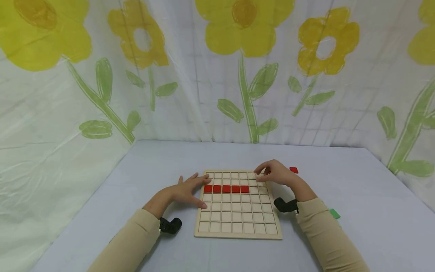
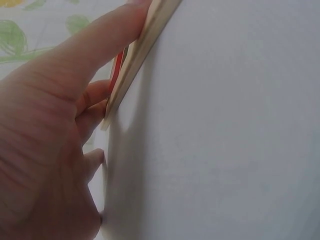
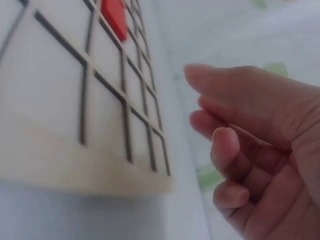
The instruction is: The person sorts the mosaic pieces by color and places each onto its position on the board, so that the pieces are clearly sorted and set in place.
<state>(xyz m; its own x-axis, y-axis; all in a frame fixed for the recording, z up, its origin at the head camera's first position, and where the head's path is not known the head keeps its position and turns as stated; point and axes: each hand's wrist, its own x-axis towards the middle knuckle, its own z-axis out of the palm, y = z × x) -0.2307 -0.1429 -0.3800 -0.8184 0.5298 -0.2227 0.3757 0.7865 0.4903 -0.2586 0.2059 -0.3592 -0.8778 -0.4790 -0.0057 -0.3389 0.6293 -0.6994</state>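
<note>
Far right corner of the grid board (image 1: 231, 217) is tough to make out, since the right hand (image 1: 276, 173) sits over it and covers some cells. The left hand (image 1: 188, 189) hides a stretch of the left rim too. A green tile (image 1: 334, 214) peeks out from the right beige sleeve (image 1: 329, 238), with a paler green bit just below it that's mostly hidden, so I can't say how many pieces are there. Both sleeves run off the bottom of the head view. In the left wrist view the thumb tip is cut off at the top and the red is just a sliver. Right wrist view is pretty blurry.

Around it: 1 loose red tile (image 1: 293, 170) lies on the white worktop (image 1: 163, 162) just past the right hand, and each wrist wears a black mount (image 1: 285, 204). A curtain (image 1: 190, 124) with yellow flowers hangs behind.

The board lies flat mid-worktop, near rim running left to right; 7 by 7 cells, long axis hard to call. 5 red tiles (image 1: 226, 189) line up left to right in the 3rd row from the far rim, starting at the left.

Left hand's spread, thumb and fingertips at the left rim. Right hand's fingers are loosely bent, nothing visible between them.
</note>
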